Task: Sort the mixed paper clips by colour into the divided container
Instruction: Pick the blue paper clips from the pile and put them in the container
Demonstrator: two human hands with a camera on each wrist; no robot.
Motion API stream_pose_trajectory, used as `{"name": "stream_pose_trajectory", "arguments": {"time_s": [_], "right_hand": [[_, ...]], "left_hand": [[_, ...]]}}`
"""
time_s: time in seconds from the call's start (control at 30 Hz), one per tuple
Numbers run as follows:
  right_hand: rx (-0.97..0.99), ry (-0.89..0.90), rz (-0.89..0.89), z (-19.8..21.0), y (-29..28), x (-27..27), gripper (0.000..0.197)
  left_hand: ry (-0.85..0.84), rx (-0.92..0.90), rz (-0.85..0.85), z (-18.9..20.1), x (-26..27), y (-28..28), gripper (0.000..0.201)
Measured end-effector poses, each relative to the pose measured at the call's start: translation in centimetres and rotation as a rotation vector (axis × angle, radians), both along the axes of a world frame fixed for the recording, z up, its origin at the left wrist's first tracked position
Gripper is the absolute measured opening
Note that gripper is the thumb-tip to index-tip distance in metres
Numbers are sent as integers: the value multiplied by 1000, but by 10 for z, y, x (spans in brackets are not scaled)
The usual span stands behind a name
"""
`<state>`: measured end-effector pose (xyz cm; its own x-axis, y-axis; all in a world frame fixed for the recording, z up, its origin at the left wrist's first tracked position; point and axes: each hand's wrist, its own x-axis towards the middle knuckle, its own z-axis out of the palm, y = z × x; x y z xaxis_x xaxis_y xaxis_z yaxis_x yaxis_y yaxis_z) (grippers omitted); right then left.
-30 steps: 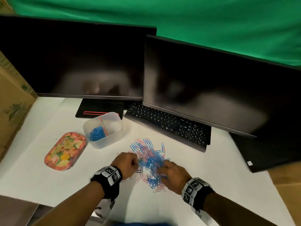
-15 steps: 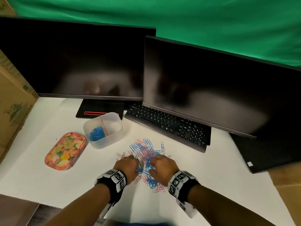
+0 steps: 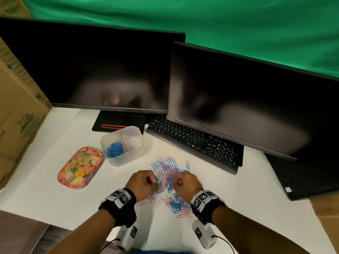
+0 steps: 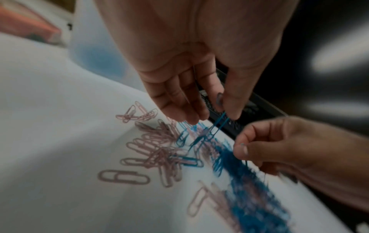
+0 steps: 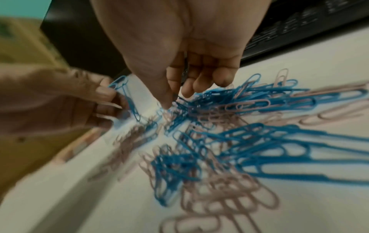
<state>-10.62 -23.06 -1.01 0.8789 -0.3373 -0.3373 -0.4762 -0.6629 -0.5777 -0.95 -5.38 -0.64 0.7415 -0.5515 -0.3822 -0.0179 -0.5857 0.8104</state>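
A loose pile of blue and pink paper clips (image 3: 170,180) lies on the white table in front of me. My left hand (image 3: 156,181) is at the pile's left edge and pinches a blue clip (image 4: 218,121) between thumb and fingers, lifted just off the heap. At the right edge my right hand (image 3: 177,183) has its fingers curled and pinches another blue clip (image 4: 242,144) at the thumb tip. The clear divided container (image 3: 136,143) stands up and to the left, with blue clips (image 3: 114,149) in its left compartment. No clips show in the right one.
A floral tray (image 3: 79,167) lies left of the container. A black keyboard (image 3: 198,142) and two dark monitors (image 3: 102,70) close off the back. A cardboard box (image 3: 16,110) stands at the left edge. White tabletop stretches left of my arms.
Both hands have drawn together over the middle of the pile. The right hand came in from the lower right. Each now pinches a blue clip.
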Motion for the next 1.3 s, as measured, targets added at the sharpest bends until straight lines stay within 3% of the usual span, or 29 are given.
{"name": "stream_pose_trajectory", "arguments": {"time_s": [0.1, 0.23, 0.33, 0.43, 0.5, 0.57, 0.67, 0.77, 0.87, 1.1, 1.2, 1.3], "right_hand": [[190, -68, -156, 7, -5, 0, 22], [436, -125, -291, 17, -13, 4, 12], [734, -147, -426, 24, -16, 8, 12], [884, -92, -494, 28, -18, 13, 11], [783, -15, -434, 21, -17, 15, 17], [488, 55, -227, 10, -16, 15, 23], [2, 119, 187, 5, -10, 10, 16], [-284, 191, 442, 5, -5, 9, 32], [-372, 192, 528, 2, -4, 13, 34], [-429, 152, 571, -9, -4, 16, 25], [-410, 150, 556, -13, -9, 16, 24], [-301, 142, 386, -11, -13, 14, 18]], "left_hand": [[173, -170, 126, 1, 5, 0, 29], [345, -357, 232, 12, 7, -8, 38], [519, -498, 383, 24, 8, -13, 36], [566, -492, 474, 27, 9, -17, 30], [552, -408, 457, 24, 10, -19, 28], [494, -275, 388, 14, 10, -20, 23], [167, 65, 120, 3, 3, -18, 9], [-174, 424, -157, -3, -11, -16, 27], [-331, 596, -290, -7, -20, -17, 40], [-367, 651, -378, -17, -18, -21, 27], [-323, 520, -304, -16, -11, -17, 19], [-231, 308, -152, -11, -5, -15, 9]]}}
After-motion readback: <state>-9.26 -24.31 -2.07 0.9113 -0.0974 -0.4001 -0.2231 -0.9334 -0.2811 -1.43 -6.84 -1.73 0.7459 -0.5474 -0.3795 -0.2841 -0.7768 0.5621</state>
